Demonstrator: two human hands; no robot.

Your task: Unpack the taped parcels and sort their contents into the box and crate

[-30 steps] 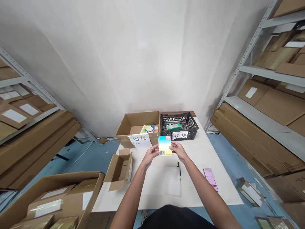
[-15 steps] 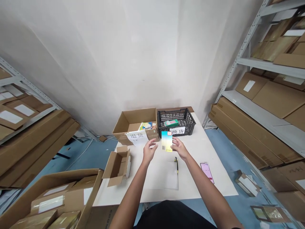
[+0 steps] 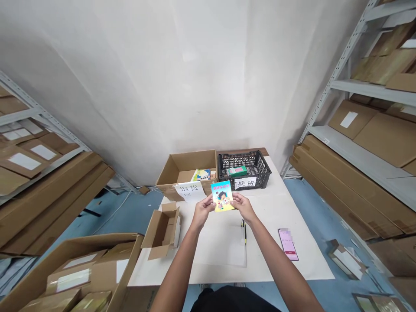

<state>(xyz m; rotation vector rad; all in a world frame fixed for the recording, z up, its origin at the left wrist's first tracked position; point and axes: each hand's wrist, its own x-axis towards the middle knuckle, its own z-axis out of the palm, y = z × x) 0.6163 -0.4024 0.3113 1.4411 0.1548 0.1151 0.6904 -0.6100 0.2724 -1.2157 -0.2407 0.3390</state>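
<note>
A small children's book [image 3: 222, 196] with a blue and yellow cover and a cartoon child is held up above the table. My left hand [image 3: 203, 209] pinches its left edge, and my right hand [image 3: 243, 207] grips the right edge. Behind the book stand a large open cardboard box [image 3: 172, 169] with a paper sign [image 3: 190, 190] and a black plastic basket [image 3: 263, 173] with another sign. Inside the box lies a colourful book [image 3: 203, 175]; a green box [image 3: 237, 171] rests in the basket.
On the white table [image 3: 279, 216] lie a black and yellow cutter [image 3: 245, 232], a paper sheet [image 3: 224, 253] and a phone [image 3: 287, 245]. An opened small carton [image 3: 164, 229] sits at the left. A big box of parcels [image 3: 136, 242] stands at the lower left; shelves with cartons flank both sides.
The book has been turned from its barcode side to the cartoon cover. My left hand, apart from it before, now grips its left edge. The camera view has shifted slightly.
</note>
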